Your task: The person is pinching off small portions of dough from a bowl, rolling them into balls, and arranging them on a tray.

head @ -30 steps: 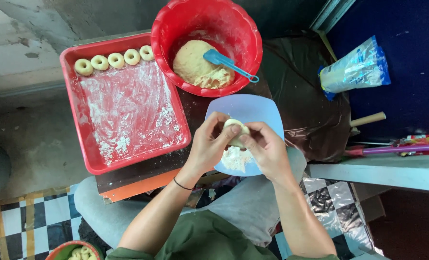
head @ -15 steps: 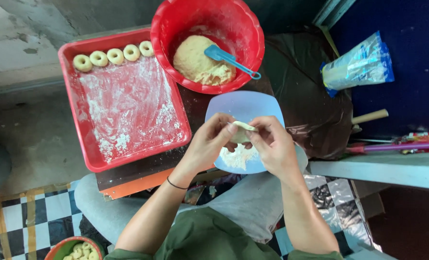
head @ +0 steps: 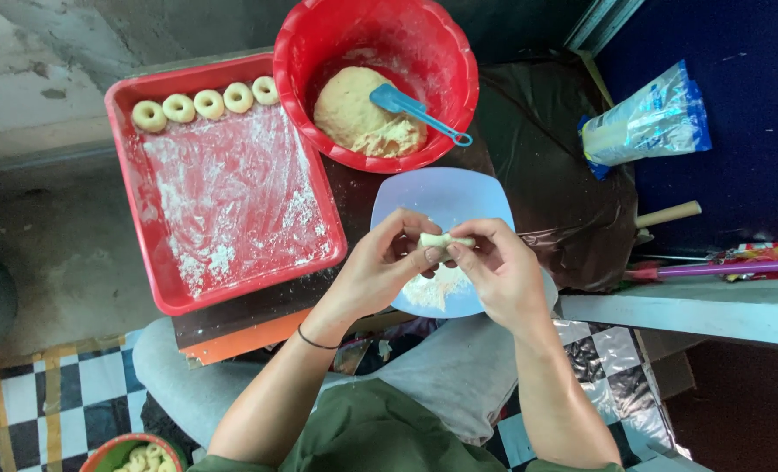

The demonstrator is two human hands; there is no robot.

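Now the small pale dough piece (head: 442, 240) looks longer than half a second back: then it was a rounder lump between the fingers, and here it is drawn into a short strip, so the shaping has moved on from pinching to stretching. It sits at mid-frame, above the pale blue square plastic plate (head: 446, 194), which carries a dusting of flour near its lower edge. The left hand (head: 387, 265) and the right hand (head: 494, 267) both pinch it closed, one at each end.

Largest of the containers, the red rectangular plastic tray (head: 135, 218) at upper left holds scattered flour and a row of five dough rings (head: 205, 101) along its top edge. The round red plastic basin (head: 459, 61) at top centre holds a big mound of yellowish dough (head: 354, 118) with a blue spatula (head: 417, 111) resting on it.
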